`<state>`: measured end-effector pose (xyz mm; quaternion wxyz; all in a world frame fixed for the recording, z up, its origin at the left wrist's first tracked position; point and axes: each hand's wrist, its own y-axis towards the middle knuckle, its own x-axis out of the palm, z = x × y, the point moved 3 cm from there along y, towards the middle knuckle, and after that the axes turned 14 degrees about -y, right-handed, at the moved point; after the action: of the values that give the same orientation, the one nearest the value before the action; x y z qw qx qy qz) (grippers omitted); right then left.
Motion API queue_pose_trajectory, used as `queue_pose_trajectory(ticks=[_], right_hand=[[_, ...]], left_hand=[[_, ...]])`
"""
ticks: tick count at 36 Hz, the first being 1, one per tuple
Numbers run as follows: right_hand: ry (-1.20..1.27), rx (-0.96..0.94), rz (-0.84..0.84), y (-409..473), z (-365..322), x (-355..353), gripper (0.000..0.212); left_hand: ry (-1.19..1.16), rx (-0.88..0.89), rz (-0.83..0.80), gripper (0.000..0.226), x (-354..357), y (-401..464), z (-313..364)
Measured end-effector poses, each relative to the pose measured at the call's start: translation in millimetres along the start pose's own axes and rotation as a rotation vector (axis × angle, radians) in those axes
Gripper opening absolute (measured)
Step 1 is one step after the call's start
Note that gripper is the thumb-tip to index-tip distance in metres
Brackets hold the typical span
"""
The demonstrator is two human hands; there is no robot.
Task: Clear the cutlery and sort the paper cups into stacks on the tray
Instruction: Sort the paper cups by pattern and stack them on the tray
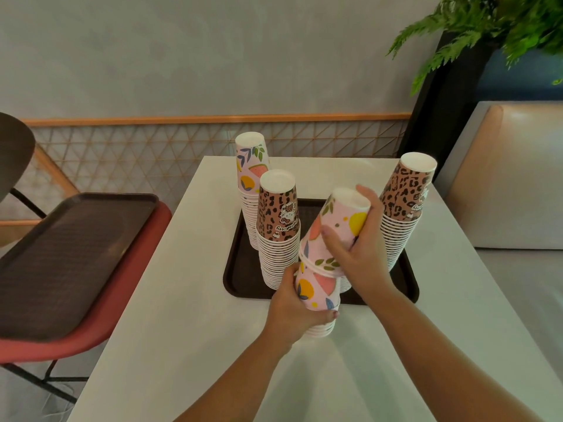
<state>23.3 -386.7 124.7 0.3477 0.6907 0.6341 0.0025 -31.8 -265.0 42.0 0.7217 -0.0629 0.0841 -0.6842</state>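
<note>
A dark brown tray [237,278] lies on the white table. On it stand upside-down cup stacks: a pink fruit-print stack [250,184] at the back left, a leopard-print stack [278,229] in front of it, and a leaning leopard-print stack [402,214] at the right. My left hand [289,306] grips a short pink fruit-print stack [316,293] at the tray's near edge. My right hand [356,248] holds a tilted pink fruit-print cup [338,229] just above that stack, its rim touching the top. No cutlery is in view.
A second dark tray [70,257] rests on a red chair [100,333] to the left of the table. A beige padded bench [511,178] stands at the right, with a plant [493,28] above it. A wall with a lattice panel runs behind.
</note>
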Motion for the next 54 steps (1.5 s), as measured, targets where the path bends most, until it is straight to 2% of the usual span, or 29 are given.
queue_pose_trajectory(ticks=[4,7,11,20,24,26,29,33,35,37,41,44,54], right_hand=[[0.015,-0.061,0.187,19.1,-10.0,-19.2,0.069],[-0.007,-0.067,0.248,29.8,-9.1,-27.8,0.073],[-0.061,-0.033,0.214,32.1,10.9,-24.8,0.077],[-0.111,0.158,-0.029,3.6,55.4,0.2,0.084],[-0.257,0.053,0.137,-3.6,43.2,-7.5,0.069],[-0.235,-0.009,0.167,-4.0,29.4,-12.3,0.064],[-0.172,-0.073,0.093,-3.7,11.1,-12.6,0.059],[-0.125,-0.046,-0.112,-7.8,-0.4,-5.6,0.075],[-0.069,0.002,-0.212,-10.8,-2.9,-1.0,0.087],[-0.036,0.025,-0.252,-12.9,-2.7,2.9,0.089],[-0.044,-0.005,-0.207,-10.8,-1.2,4.5,0.083],[-0.018,-0.004,-0.184,-8.1,-1.1,4.7,0.081],[0.099,-0.051,0.078,22.9,-10.7,-18.6,0.072]], left_hand=[[0.026,-0.019,0.026,0.094,-1.5,-0.1,-2.2],[0.019,-0.046,0.032,0.092,-2.0,0.6,-1.2],[0.010,-0.058,0.043,0.087,-1.6,1.0,3.5],[-0.041,-0.042,0.038,0.082,1.4,-0.7,12.8],[-0.035,-0.007,0.040,0.084,2.1,-1.3,18.6],[-0.051,0.011,0.048,0.086,1.0,-1.3,19.9],[-0.081,0.056,0.048,0.084,0.6,-0.8,23.1],[-0.141,0.113,0.033,0.080,2.7,-0.6,30.8],[-0.138,0.141,0.036,0.086,3.1,-0.4,33.9],[-0.110,0.168,0.034,0.095,3.0,-1.7,37.4],[-0.078,0.207,-0.030,0.104,5.5,-4.0,42.0],[-0.097,0.207,-0.053,0.096,4.2,-4.6,40.7],[-0.024,0.129,-0.021,0.094,1.1,-5.1,22.7]])
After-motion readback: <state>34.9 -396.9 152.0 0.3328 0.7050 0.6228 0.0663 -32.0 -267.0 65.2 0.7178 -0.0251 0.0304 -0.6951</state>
